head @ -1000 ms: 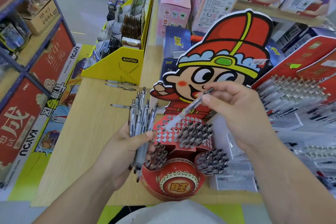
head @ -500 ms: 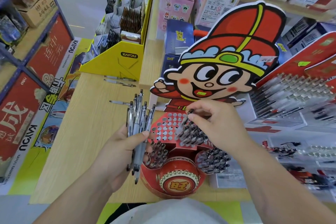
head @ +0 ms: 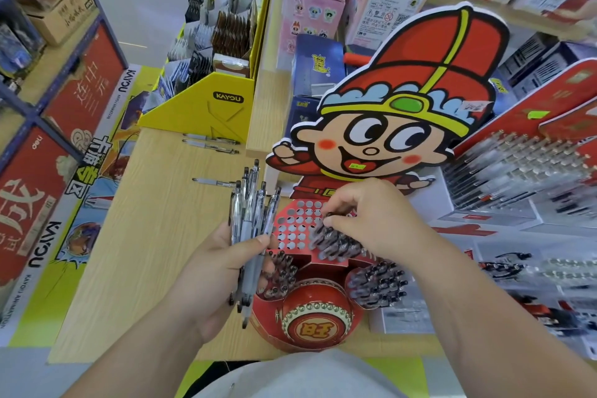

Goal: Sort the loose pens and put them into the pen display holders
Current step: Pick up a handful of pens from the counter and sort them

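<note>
My left hand (head: 223,271) grips a bundle of several clear pens with black tips (head: 250,213), held upright just left of the red pen display holder (head: 310,329). The holder has a cartoon figure backboard (head: 400,113), a perforated red top panel (head: 295,226) and side cups full of black-capped pens (head: 376,284). My right hand (head: 371,216) hovers over the top panel, its fingertips pinching the cap of a pen (head: 329,215) standing in a hole among other inserted pens.
Three loose pens (head: 210,143) lie on the wooden tabletop (head: 155,220), near a yellow card display box (head: 210,107). Another red pen display (head: 523,171) stands to the right. Pink boxes (head: 310,0) sit behind. Blue shelving (head: 42,68) lines the left aisle.
My right hand brought one pen down from in front of the cartoon face and pushed it into a hole of the top panel. The left hand kept its bundle still.
</note>
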`<state>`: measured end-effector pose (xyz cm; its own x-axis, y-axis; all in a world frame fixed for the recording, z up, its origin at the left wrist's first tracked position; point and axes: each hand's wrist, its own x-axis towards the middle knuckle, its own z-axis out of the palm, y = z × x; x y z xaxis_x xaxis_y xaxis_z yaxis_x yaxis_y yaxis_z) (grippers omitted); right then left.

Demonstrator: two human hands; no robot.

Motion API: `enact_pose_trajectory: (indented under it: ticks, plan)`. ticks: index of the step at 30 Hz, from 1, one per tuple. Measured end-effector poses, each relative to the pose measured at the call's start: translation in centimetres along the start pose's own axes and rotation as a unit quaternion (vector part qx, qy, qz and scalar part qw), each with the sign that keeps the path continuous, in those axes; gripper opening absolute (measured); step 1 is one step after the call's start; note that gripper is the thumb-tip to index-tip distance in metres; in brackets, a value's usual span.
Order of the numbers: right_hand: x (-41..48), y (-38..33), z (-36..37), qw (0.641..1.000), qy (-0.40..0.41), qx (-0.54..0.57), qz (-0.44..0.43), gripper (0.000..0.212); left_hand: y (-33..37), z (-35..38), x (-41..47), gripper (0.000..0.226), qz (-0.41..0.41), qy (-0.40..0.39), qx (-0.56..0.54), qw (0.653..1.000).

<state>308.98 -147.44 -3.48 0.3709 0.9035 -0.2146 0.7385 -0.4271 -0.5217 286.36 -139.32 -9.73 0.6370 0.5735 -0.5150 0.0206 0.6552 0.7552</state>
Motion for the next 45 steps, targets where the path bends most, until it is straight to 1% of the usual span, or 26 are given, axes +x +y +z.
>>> enact_pose_trajectory:
  ticks: [5, 9, 12, 15, 17, 19, 21, 23, 24, 26, 28, 31, 34, 37, 39, 41, 45]
  plan:
    - [0.3, -0.4, -0.6, 0.999, -0.023, -0.039, -0.008, 0.006, 0.1, 0.2, -0.3, 0.025, -0.005, -0.001, -0.001, 1.0]
    - [0.4, -0.7, -0.8, 0.997, -0.037, -0.067, -0.015, 0.006, 0.2, 0.5, -0.5, 0.021, -0.013, -0.001, -0.021, 1.0]
    - [0.4, -1.0, -1.1, 0.995, -0.052, -0.08, -0.011, 0.009, 0.2, 0.5, -0.7, 0.017, -0.015, -0.006, -0.03, 0.999]
    - [0.4, -1.1, -1.2, 0.993, -0.068, -0.099, -0.012, 0.013, 0.5, 0.7, -1.0, 0.021, -0.02, -0.017, -0.028, 0.999]
    - [0.3, -1.0, -1.3, 0.992, -0.082, -0.1, -0.014, 0.019, 0.7, 1.0, -1.2, 0.022, -0.015, -0.03, -0.023, 0.999]
    - [0.0, -0.9, -1.5, 0.994, -0.079, -0.068, -0.014, 0.029, 1.0, 1.3, -1.4, 0.023, -0.006, -0.046, -0.016, 0.999]
    - [-0.5, -0.9, -1.8, 1.0, -0.023, -0.002, -0.011, 0.033, 1.2, 1.7, -1.7, 0.022, 0.003, -0.059, -0.002, 0.998]
    - [-1.2, -1.3, -2.0, 0.995, 0.063, 0.074, -0.006, 0.022, 1.4, 2.2, -1.9, 0.021, 0.014, -0.062, 0.02, 0.998]
    - [-1.5, -1.7, -2.0, 0.99, 0.085, 0.112, -0.004, 0.017, 1.4, 2.5, -2.0, 0.021, 0.02, -0.062, 0.031, 0.997]
    - [-2.3, -2.3, -1.7, 0.978, 0.078, 0.194, 0.001, 0.022, 1.5, 3.1, -2.1, 0.02, 0.033, -0.068, 0.058, 0.995]
    - [-2.9, -2.6, -1.0, 0.968, 0.062, 0.244, 0.008, 0.024, 1.5, 3.8, -2.2, 0.019, 0.04, -0.074, 0.082, 0.993]
    - [-3.3, -2.4, -0.4, 0.96, 0.068, 0.272, 0.017, 0.018, 1.3, 4.6, -2.1, 0.021, 0.042, -0.08, 0.107, 0.99]
    - [-3.7, -1.7, -0.9, 0.934, 0.044, 0.352, 0.035, 0.009, 1.3, 5.3, -2.0, 0.019, 0.04, -0.083, 0.111, 0.99]
    - [-4.0, -0.7, -1.7, 0.914, 0.041, 0.401, 0.044, 0.001, 1.2, 5.8, -1.7, 0.016, 0.028, -0.064, 0.094, 0.993]
    - [-4.3, -0.1, -2.4, 0.896, 0.059, 0.438, 0.048, 0.007, 1.1, 5.9, -1.5, 0.009, 0.021, -0.041, 0.09, 0.995]
    - [-4.6, 0.5, -3.5, 0.879, 0.086, 0.466, 0.047, 0.012, 0.9, 5.9, -1.3, 0.01, 0.017, -0.018, 0.092, 0.995]
    - [-5.3, 2.4, -6.2, 0.87, 0.151, 0.47, 0.011, 0.02, 0.8, 5.8, -1.2, 0.012, 0.023, 0.009, 0.096, 0.995]
